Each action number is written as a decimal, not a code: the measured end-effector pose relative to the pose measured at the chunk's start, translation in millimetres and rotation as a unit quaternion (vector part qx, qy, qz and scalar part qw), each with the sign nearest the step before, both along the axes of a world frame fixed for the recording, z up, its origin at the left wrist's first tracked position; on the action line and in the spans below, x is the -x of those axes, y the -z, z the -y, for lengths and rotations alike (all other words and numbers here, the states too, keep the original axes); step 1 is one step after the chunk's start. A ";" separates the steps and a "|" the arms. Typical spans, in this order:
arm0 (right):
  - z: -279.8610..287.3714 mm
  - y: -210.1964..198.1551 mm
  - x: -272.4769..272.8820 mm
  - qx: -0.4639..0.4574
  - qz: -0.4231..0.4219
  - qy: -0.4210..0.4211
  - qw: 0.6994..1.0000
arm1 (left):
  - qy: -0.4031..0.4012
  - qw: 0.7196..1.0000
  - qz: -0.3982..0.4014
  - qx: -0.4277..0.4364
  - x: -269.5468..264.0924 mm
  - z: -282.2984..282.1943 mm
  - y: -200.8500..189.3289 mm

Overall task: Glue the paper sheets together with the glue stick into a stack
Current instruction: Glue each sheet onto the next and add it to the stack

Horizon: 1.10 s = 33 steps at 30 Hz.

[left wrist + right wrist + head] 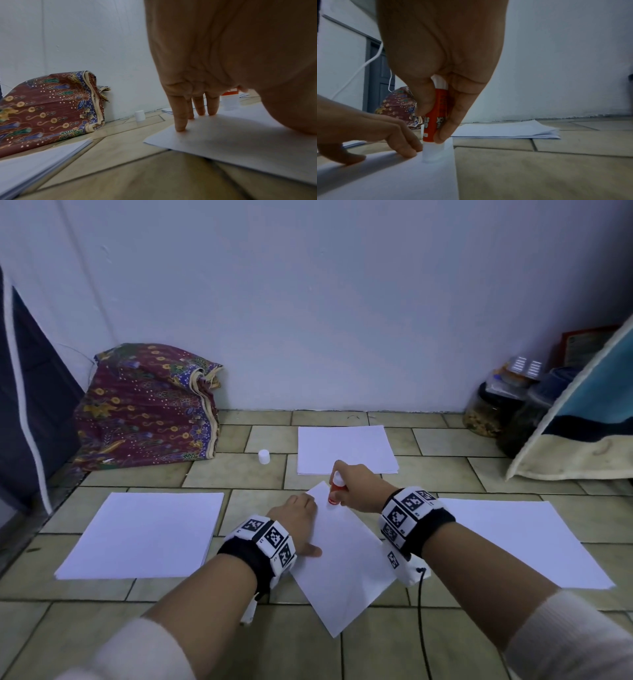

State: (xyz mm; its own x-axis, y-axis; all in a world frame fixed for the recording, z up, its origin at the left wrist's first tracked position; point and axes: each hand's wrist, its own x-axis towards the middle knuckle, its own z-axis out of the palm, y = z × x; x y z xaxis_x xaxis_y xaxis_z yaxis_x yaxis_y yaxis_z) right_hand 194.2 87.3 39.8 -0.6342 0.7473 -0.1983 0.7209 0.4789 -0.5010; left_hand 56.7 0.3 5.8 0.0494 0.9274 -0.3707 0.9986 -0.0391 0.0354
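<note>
Our left hand (pixel 296 517) presses the sheet (pixel 346 570) flat; right hand (pixel 358 489) grasps the glue stick (pixel 335 489), gluing at 12 o'clock; we judge stacking remains.

- Bare tiled floor (pixel 236 470) lies between the left white paper stack (pixel 144 534) and far white paper stack (pixel 346 450).
- A small white cap (pixel 263 456) stands there.
- Patterned maroon cloth bundle (pixel 147 405) blocks far left.

Orange uncapped glue stick (pixel 435 120) upright, tip on tilted white sheet (pixel 342 559)
</note>
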 end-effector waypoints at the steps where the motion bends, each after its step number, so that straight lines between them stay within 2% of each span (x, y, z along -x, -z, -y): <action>1: 2.4 -1.0 -5.0 0.001 0.009 -0.010 1.000 | 0.004 1.000 0.000 0.000 0.3 -0.1 0.0; 12: 30.1 -4.1 -69.8 0.025 0.033 -0.094 0.995 | 0.032 0.999 -0.011 0.018 6.1 -4.5 -2.1; 20: 35.5 -15.5 -104.9 0.071 0.099 -0.121 0.985 | 0.070 0.996 0.001 0.054 23.0 -10.1 -11.6; 23: 21.9 -18.8 -118.3 0.167 0.037 -0.070 0.983 | 0.052 0.997 0.027 0.058 33.7 -9.2 -7.9; 25: 10.8 -25.6 -128.5 0.242 -0.066 -0.012 0.968 | 0.036 0.997 0.042 0.056 38.2 -5.6 -6.4; 27: 1.9 -28.8 -135.8 0.285 -0.228 0.061 0.929 | 0.037 0.997 0.041 0.046 41.7 -0.3 -4.6; 28: -1.6 -27.5 -138.3 0.311 -0.324 0.098 0.888 | 0.037 0.998 0.042 0.040 43.0 3.0 -3.7; 30: -7.7 -21.1 -139.0 0.361 -0.488 0.148 0.781 | 0.028 0.998 0.045 0.046 45.1 10.9 -0.8; 31: -9.1 -18.7 -135.6 0.371 -0.535 0.172 0.740 | 0.020 0.997 0.042 0.057 45.1 14.6 0.7; 32: -10.8 -16.2 -130.8 0.374 -0.556 0.205 0.713 | 0.012 0.997 0.035 0.067 44.3 17.5 2.4; 33: -11.1 -14.3 -124.9 0.375 -0.558 0.238 0.701 | 0.005 0.997 0.026 0.072 42.5 19.5 3.8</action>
